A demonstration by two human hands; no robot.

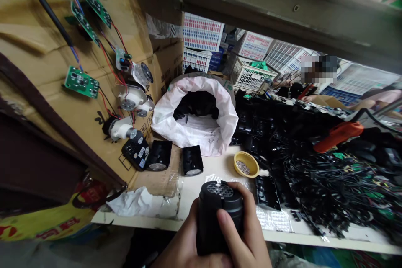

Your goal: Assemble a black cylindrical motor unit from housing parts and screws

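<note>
A black cylindrical housing [216, 213] with a perforated round top stands upright at the bottom centre, just in front of the table edge. My left hand [179, 243] cups its left side. My right hand [249, 234] wraps its right side, thumb lying across the front and fingers curled round the back. Both hands are closed on it.
A white sack [201, 127] of black parts stands behind, beside similar black units [192, 160]. A yellow bowl [246, 164] holds small metal pieces. Black cables [326, 180] and an orange tool [337, 135] cover the right. Circuit boards [81, 81] and motors hang on cardboard at left. A person sits far right.
</note>
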